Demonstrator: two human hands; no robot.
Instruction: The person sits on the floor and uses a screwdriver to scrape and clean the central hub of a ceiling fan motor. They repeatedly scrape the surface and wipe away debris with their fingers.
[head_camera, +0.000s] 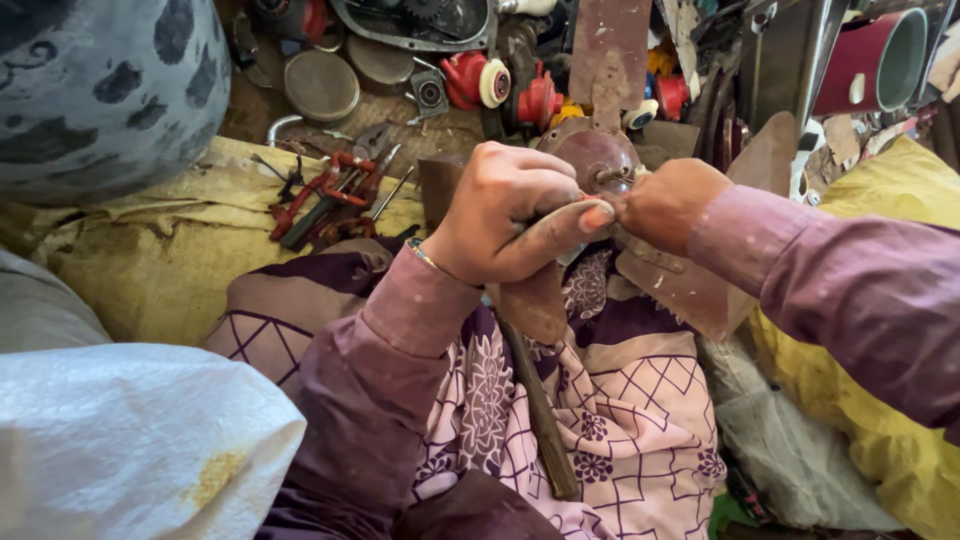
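Note:
My left hand is closed around the top of a worn wooden handle that slants down over a patterned purple cloth on my lap. Its thumb stretches toward my right hand. The right hand is clenched against a rusty, rounded metal part held just above the lap; what its fingers pinch is hidden. A rusty flat metal plate hangs below the right wrist. Both sleeves are mauve.
Red-handled pliers and cutters lie on yellow sacking to the left. Round metal lids, red and white parts and scrap crowd the far ground. A maroon cup stands top right. White sack lower left.

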